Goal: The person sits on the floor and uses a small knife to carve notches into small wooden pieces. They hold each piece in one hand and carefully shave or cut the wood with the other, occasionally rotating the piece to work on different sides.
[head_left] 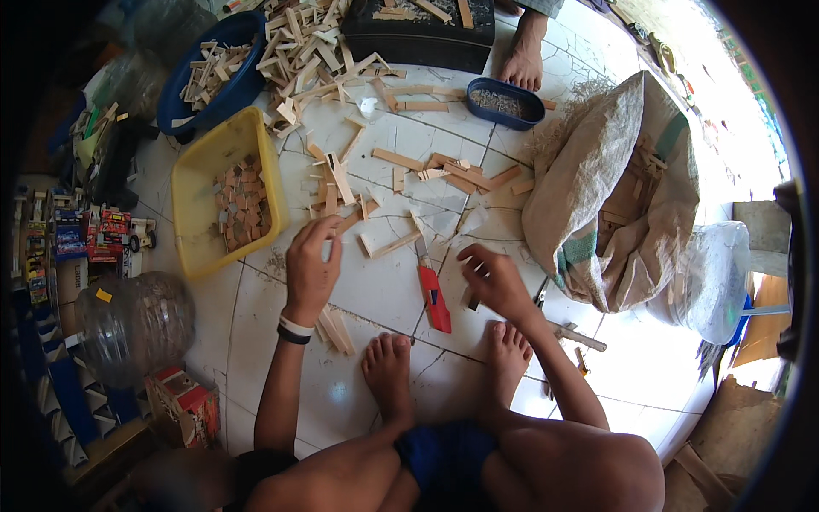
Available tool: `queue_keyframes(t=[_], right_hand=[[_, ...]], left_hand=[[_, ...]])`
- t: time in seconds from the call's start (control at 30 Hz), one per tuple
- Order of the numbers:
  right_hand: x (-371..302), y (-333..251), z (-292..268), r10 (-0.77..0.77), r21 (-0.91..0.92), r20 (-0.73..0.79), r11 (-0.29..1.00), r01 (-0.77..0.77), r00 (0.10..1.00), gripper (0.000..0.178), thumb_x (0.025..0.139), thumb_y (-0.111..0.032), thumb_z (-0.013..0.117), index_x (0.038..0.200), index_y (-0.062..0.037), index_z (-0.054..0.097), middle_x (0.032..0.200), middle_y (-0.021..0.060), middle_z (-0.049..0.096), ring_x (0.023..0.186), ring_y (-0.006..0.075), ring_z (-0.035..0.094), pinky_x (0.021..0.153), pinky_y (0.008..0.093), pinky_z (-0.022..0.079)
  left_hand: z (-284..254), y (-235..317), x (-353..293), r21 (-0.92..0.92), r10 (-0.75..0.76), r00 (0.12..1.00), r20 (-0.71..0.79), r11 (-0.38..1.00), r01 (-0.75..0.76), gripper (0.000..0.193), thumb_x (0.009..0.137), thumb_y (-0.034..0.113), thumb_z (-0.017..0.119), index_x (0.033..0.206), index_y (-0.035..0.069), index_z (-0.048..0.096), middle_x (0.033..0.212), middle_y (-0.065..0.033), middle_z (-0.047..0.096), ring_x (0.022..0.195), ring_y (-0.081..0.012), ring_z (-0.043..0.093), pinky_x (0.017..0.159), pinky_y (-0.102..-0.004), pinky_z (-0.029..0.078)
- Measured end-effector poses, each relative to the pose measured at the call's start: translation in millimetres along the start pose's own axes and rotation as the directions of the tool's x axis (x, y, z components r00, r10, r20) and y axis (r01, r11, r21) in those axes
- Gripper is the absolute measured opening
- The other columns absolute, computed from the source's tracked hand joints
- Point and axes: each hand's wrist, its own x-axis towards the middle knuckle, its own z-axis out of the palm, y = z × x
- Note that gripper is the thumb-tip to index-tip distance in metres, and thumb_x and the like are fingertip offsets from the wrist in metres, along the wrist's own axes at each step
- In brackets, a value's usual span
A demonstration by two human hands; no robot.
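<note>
My left hand (pixel 312 271), with light and dark bands at the wrist, is held above the floor near the yellow tub. Its fingers curve loosely, a gap shows beside the thumb, and no held thing is visible. To the right, my right hand (pixel 496 283) has loosely bent, parted fingers with nothing seen in them. Between the hands lies a red utility knife (pixel 435 300), its blade pointing away from me. Just beyond it is an angled pair of joined wooden strips (pixel 392 244). Thin wooden strips (pixel 335 331) lie under my left wrist; a small dark object (pixel 473 301) is partly hidden by my right hand.
The yellow tub (pixel 182 230) holds small wood pieces. Behind it stand a blue basin (pixel 174 107) and a wood heap (pixel 299 60). An open sack (pixel 580 196) stands at right. A small blue tray (pixel 505 121) is near another person's foot (pixel 523 60). Loose strips (pixel 401 160) lie ahead.
</note>
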Motion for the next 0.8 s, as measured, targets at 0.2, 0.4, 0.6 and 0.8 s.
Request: queue_keyframes(t=[0.2, 0.4, 0.6, 0.8], right_hand=[[-18, -16, 91, -0.119, -0.505, -0.082, 0.861, 0.062, 0.989, 0.071, 0.094, -0.026, 0.071, 0.154, -0.0021, 0.039, 0.112, 0.0244, 0.07, 0.089, 0.0428, 0.073, 0.076, 0.0499, 0.06], [-8, -15, 80, -0.032, -0.286, 0.033, 0.957, 0.04, 0.999, 0.065, 0.083, -0.019, 0.073, 0.142, 0.0021, 0.052, 0.099, 0.0242, 0.072, 0.081, 0.0392, 0.073, 0.073, 0.0466, 0.059], [-14, -42, 24, 0.19, 0.207, 0.337, 0.94, -0.27, 0.922, 0.025, 0.087, -0.016, 0.068, 0.106, 0.0004, 0.065, 0.074, 0.0043, 0.062, 0.065, 0.0146, 0.055, 0.062, 0.0311, 0.046], [-27, -110, 7, -0.057, 0.504, 0.241, 0.86, -0.075, 0.969, 0.016, 0.097, -0.007, 0.063, 0.111, 0.0008, 0.064, 0.08, 0.005, 0.059, 0.069, 0.0094, 0.051, 0.061, 0.0291, 0.041]], left_hand=[[86, 21, -28, 0.225, 0.108, 0.994, 0.024, 0.968, -0.11, 0.045, 0.085, 0.02, 0.076, 0.125, 0.002, 0.066, 0.121, -0.0151, 0.068, 0.12, -0.0337, 0.059, 0.103, -0.0514, 0.041], [101, 34, -32, 0.153, 0.019, 0.999, -0.028, 0.988, -0.015, 0.018, 0.091, 0.004, 0.063, 0.109, 0.005, 0.065, 0.103, -0.0109, 0.064, 0.104, -0.0284, 0.061, 0.099, -0.0481, 0.039], [17, 65, -48, -0.696, -0.236, 0.97, 0.056, 0.688, 0.207, 0.014, 0.106, 0.008, 0.056, 0.115, -0.003, 0.056, 0.096, -0.0104, 0.071, 0.091, -0.0138, 0.069, 0.086, -0.0304, 0.056], [-42, 102, -58, -0.633, -0.269, 0.961, 0.066, 0.733, 0.249, 0.014, 0.106, 0.006, 0.055, 0.115, -0.005, 0.054, 0.094, -0.0091, 0.069, 0.089, -0.0133, 0.068, 0.084, -0.0296, 0.055]])
